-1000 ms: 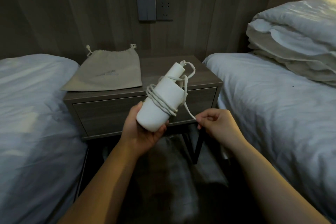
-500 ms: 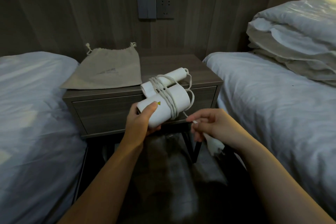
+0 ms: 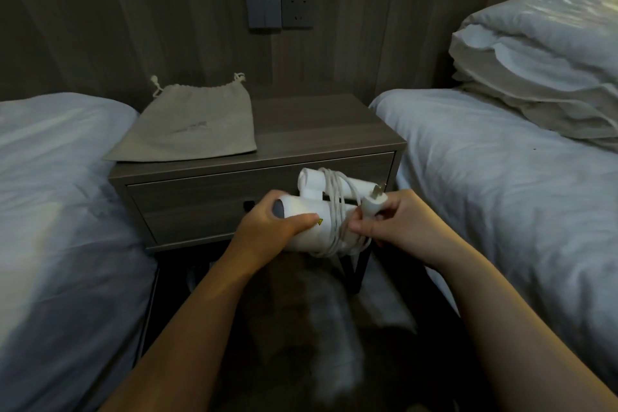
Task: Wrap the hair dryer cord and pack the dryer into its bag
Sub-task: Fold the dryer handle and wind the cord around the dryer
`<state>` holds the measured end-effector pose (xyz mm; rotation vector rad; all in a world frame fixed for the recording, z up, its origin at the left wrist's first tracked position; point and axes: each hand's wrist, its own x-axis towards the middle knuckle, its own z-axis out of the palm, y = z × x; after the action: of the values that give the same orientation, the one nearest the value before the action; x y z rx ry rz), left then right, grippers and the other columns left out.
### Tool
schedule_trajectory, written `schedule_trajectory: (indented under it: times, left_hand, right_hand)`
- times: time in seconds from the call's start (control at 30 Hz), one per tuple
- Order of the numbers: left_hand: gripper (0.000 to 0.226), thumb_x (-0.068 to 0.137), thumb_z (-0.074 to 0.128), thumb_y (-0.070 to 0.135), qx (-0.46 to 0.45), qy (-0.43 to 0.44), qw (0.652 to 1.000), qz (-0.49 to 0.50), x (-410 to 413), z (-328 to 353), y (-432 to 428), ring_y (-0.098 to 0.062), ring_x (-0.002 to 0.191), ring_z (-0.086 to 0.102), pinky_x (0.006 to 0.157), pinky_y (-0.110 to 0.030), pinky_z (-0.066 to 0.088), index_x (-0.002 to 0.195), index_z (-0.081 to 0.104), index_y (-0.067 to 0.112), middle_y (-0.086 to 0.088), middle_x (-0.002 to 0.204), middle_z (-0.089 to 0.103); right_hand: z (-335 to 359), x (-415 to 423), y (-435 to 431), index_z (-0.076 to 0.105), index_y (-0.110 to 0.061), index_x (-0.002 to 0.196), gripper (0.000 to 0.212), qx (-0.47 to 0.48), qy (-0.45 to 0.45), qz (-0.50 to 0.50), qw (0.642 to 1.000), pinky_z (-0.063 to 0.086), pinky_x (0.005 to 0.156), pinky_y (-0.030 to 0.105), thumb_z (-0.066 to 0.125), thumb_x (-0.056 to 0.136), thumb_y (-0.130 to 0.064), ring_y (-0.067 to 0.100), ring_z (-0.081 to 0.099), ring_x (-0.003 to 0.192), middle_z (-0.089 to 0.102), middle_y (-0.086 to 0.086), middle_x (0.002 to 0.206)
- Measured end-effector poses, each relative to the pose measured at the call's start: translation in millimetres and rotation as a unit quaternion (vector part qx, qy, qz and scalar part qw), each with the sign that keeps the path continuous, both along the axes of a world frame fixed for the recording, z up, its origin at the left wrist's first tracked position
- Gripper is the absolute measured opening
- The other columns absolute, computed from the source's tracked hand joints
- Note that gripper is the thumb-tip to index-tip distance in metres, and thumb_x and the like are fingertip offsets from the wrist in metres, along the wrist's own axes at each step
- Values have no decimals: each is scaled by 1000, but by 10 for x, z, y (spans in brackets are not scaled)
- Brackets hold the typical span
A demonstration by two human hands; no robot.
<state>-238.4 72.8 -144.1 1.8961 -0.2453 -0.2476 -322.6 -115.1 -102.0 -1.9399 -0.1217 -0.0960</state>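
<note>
Head view: my left hand point(image 3: 267, 227) grips the dryer point(image 3: 311, 221), cord point(image 3: 334, 211) nearly wound; right hand point(image 3: 398, 227) pinches the plug point(image 3: 374, 202). Bag point(image 3: 190, 130) lies flat on the far nightstand point(image 3: 317, 130), so I judge packing remains.

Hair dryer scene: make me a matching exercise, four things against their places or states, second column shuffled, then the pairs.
Things:
1. hair dryer
2. plug
3. drawstring bag
4. folded duvet

Places or states:
A. lying flat on the nightstand
B. piled on the bed at right
C. held by the left hand, cord wound around it
D. pinched in the right hand, prongs up

Pairs: 1-C, 2-D, 3-A, 4-B
</note>
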Motion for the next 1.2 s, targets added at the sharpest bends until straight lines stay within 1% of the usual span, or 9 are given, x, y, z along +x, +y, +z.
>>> schedule_trajectory:
  times: [0.13, 0.3, 0.37, 0.57, 0.67, 0.83, 1.0, 1.1, 1.2]
  left_hand:
    - [40, 69, 76, 36, 31, -9, 999, -35, -17, -51, -2, -16, 88, 58, 61, -30, 52, 102, 55, 29, 5, 96, 56]
    - [37, 70, 76, 34, 41, -3, 996, -78, -35, -82, 11, -14, 88, 60, 63, -31, 55, 101, 56, 31, 4, 99, 60]
    - [35, 71, 76, 33, 28, 6, 995, -93, -40, -68, 3, -16, 89, 61, 67, -37, 56, 101, 57, 30, 1, 99, 61]
    - [55, 48, 70, 51, -26, 15, 988, -149, -92, 4, 47, -21, 93, 65, 72, -43, 57, 98, 60, 32, -2, 102, 64]
    - [57, 48, 70, 50, -44, 10, 984, -172, -86, 18, 82, -19, 95, 64, 69, -34, 57, 101, 60, 31, -2, 104, 63]
    - [54, 51, 69, 48, -27, 3, 978, -206, -50, 20, 120, -21, 101, 61, 68, -25, 53, 103, 57, 42, 0, 113, 57]
    - [55, 54, 69, 44, -41, 29, 974, -220, -43, -20, 139, -18, 100, 61, 67, -23, 53, 107, 57, 43, 3, 115, 56]
    - [37, 67, 65, 34, -93, 23, 987, -128, -69, -23, 53, -18, 95, 60, 72, -30, 55, 102, 58, 42, 4, 111, 58]
    - [31, 85, 62, 22, -146, 18, 989, -16, -116, -7, -92, -12, 85, 58, 62, -25, 55, 113, 53, 33, 7, 103, 54]
  right_hand:
    - [-23, 12, -23, 65, -10, 76, 10, 25, 41, 7, 999, 52, 55, 21, 70, 77, -2, 8, 61, 51, 66, -2, 54]
    - [-52, 59, -85, 56, -10, 92, 26, 66, 40, -36, 996, 56, 58, 31, 69, 75, 5, 23, 67, 57, 66, 21, 72]
    - [-74, 99, -94, 57, -13, 87, 27, 50, 12, -79, 996, 55, 61, 32, 72, 73, 3, 18, 64, 56, 65, 17, 68]
    - [-105, 130, -177, 66, -12, 90, 30, -33, -37, -163, 985, 40, 61, 7, 82, 65, -12, -2, 52, 65, 59, -6, 82]
    - [-130, 151, -268, 62, -19, 95, 36, -84, -29, -154, 984, 40, 77, 18, 82, 66, -25, -3, 54, 84, 61, -7, 103]
    - [-161, 125, -398, 44, -29, 132, 72, -113, 94, -29, 989, 43, 101, 29, 77, 68, -41, 5, 53, 117, 58, -1, 126]
    - [-136, 82, -301, 44, -35, 125, 47, -136, 117, 46, 983, 50, 83, 22, 65, 83, -32, 15, 62, 103, 63, -4, 114]
    - [-139, 80, -219, 52, -28, 117, 30, -80, 131, -1, 988, 53, 65, 22, 59, 87, -29, 30, 67, 91, 67, 6, 103]
    - [-171, 89, -151, 57, -26, 113, 29, -39, 123, -84, 988, 51, 60, 21, 60, 85, -31, 20, 66, 81, 67, 2, 97]
